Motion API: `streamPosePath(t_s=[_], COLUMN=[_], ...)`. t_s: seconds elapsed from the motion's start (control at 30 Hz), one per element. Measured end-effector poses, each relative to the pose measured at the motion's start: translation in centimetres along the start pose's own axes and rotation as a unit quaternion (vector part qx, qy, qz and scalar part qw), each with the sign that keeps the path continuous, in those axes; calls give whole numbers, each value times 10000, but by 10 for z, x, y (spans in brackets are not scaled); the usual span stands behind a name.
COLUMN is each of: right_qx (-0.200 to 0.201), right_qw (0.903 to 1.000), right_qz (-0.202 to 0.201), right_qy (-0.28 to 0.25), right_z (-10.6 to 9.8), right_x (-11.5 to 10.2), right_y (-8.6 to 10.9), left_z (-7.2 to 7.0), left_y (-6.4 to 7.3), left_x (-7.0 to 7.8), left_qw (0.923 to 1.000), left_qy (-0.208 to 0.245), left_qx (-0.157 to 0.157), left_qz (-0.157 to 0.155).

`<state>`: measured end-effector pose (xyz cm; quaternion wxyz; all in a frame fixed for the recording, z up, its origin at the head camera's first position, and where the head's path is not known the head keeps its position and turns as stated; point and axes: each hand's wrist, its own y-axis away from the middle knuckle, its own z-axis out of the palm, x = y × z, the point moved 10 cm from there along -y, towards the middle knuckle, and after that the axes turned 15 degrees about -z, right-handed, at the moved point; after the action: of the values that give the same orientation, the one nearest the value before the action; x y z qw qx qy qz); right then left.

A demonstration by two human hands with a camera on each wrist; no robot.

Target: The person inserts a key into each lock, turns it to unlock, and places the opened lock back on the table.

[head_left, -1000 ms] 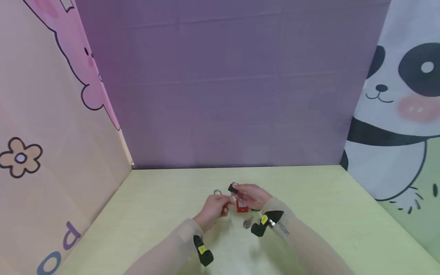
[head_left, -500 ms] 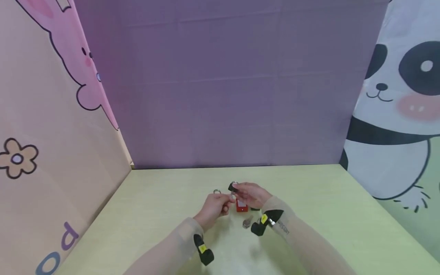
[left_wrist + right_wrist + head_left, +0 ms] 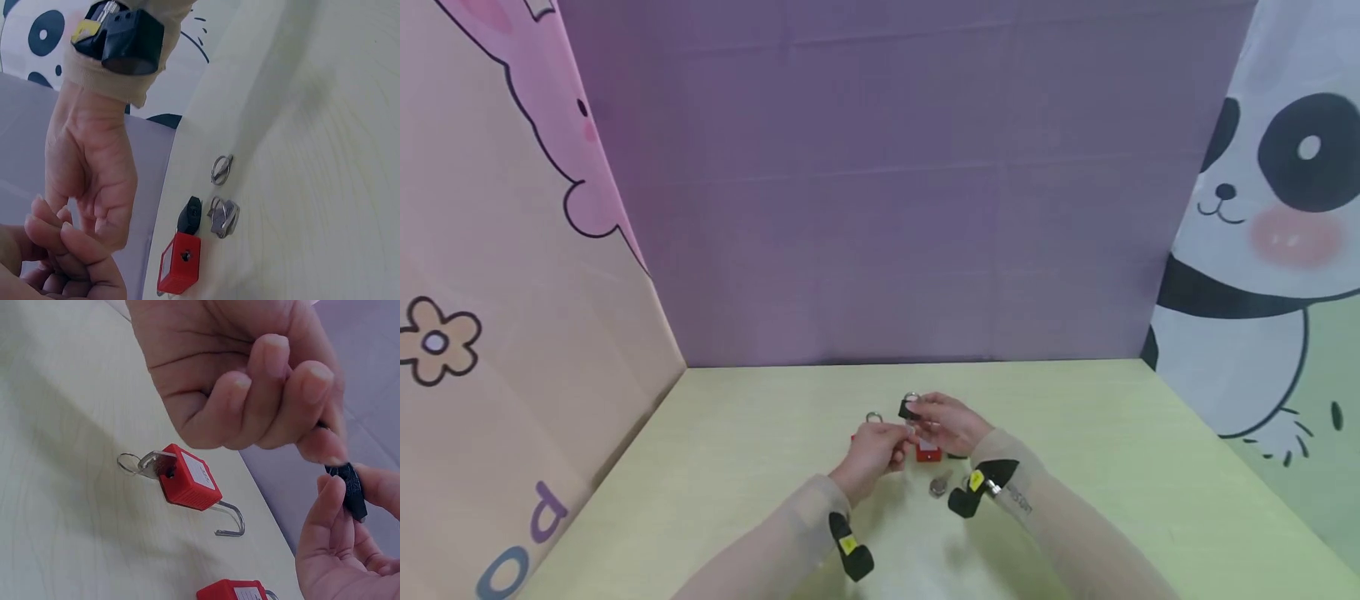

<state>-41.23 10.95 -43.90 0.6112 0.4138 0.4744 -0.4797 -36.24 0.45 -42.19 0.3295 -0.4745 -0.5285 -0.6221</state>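
Observation:
In the head view my right hand [image 3: 951,425] holds a small black padlock [image 3: 907,408] by its body, with the silver shackle up. My left hand [image 3: 872,457] has its fingers curled, thumb and index fingertips pinched together right under the padlock, on what looks like a small key that they mostly hide. The right wrist view has the black padlock [image 3: 353,495] between the thumb and fingers of my right hand [image 3: 344,556], with the left hand [image 3: 250,387] reaching in from above. Both hands are raised over the table.
A red padlock [image 3: 192,481] with its shackle open and keys [image 3: 150,464] in it lies on the table. Nearby are another red padlock [image 3: 181,264], another black padlock [image 3: 190,215], ringed keys [image 3: 224,217] and a further key ring [image 3: 221,170]. A purple partition [image 3: 910,250] stands behind.
My left hand has shifted slightly right, closer under the padlock. The black padlock stands a little higher and more upright in my right hand.

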Motion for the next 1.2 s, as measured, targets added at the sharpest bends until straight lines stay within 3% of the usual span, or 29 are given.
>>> streamPosePath(t_s=[0.27,0.5,0.67,0.87,1.07,1.2], right_qx=[-209,-251,-382,-364,-481,-722], right_qw=[9997,9997,9992,9991,9985,9967], right_qz=[-81,19,-39,-179,-207,-221], right_qy=[101,75,90,120,164,286], right_z=[7,7,12,11,12,14], right_x=[0,0,-2,-4,-2,-2], right_y=[-3,2,4,2,2,4], left_z=[-2,-5,-11,-9,-9,-10], left_y=[0,-4,-7,-3,-7,-7], left_x=[7,6,6,8,1,2], left_qw=[9987,9987,9995,9992,9979,9962], left_qy=[-398,-489,-294,-374,-627,-862], left_qx=[189,-116,-38,-24,-119,-126], left_qz=[265,10,54,146,-77,-16])
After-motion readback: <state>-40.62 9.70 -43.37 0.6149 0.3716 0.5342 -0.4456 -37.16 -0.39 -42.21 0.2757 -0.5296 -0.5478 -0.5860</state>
